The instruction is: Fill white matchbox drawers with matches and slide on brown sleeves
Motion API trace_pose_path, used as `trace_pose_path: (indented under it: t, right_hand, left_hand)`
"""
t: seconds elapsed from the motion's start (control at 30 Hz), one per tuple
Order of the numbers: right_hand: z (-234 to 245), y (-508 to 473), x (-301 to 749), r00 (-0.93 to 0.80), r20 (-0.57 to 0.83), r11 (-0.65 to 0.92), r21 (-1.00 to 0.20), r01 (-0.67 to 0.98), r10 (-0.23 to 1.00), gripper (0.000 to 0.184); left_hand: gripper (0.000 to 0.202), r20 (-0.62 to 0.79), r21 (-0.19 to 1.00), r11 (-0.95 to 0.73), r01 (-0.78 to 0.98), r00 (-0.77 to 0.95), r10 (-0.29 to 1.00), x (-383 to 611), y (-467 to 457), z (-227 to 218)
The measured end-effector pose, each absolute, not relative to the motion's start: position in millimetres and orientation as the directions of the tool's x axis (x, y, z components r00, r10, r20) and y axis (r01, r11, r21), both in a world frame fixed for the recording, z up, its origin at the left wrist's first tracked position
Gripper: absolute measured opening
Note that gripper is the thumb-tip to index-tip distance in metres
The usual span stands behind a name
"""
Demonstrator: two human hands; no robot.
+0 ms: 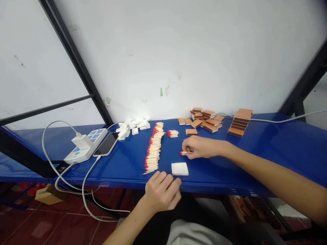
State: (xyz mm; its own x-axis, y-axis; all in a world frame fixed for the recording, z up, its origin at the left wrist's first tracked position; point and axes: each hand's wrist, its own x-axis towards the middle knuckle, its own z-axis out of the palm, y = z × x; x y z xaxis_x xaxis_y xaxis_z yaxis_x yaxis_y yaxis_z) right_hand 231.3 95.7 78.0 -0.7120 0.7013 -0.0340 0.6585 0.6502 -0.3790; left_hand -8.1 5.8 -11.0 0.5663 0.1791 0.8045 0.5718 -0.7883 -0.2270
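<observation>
My right hand [198,147] pinches a few red-headed matches [184,153] just above the blue tabletop, their heads pointing left. Closed in a loose fist, my left hand [163,190] rests at the table's front edge with nothing visible in it. Just beyond its knuckles lies a white matchbox tray [180,169]; its inside is too bright to make out. A long row of matches [154,148] runs front to back, left of both hands. A small bundle of matches [173,133] lies apart, right of the row's far end.
White matchbox trays [135,126] are heaped at the back left. Brown matchboxes [206,119] are piled near the wall, with a slanted stack of sleeves [240,122] further right. A phone [106,144] and a power strip [87,146] with trailing cables occupy the left side.
</observation>
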Motion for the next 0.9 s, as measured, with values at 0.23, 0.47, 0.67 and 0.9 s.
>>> trace_pose_path:
  t: [0.23,0.47,0.67,0.9]
  right_hand:
    - [79.7,92.2,226.5,-0.724,0.05,0.68,-0.393,0.619,0.688,0.015]
    - [84.8,70.3,210.6,-0.753,0.12,0.592,-0.701,0.398,0.647,0.021]
    - [80.0,60.5,202.2,-0.812,0.116,0.673,-0.632,0.385,0.572,0.01]
    - [75.2,64.9,201.8,-0.805,0.144,0.762,-0.451,0.464,0.576,0.015]
  left_hand:
    - [0.018,0.815,-0.104,-0.796,0.596,0.51,0.275,-6.8,3.7,-8.2]
    - [0.021,0.809,-0.12,-0.776,0.619,0.514,0.285,-6.1,3.0,-7.5]
    - [0.035,0.852,-0.007,-0.778,0.628,0.411,0.324,-6.3,2.8,-7.9]
    - [0.047,0.756,0.127,-0.728,0.673,0.409,0.511,-2.9,-1.3,0.7]
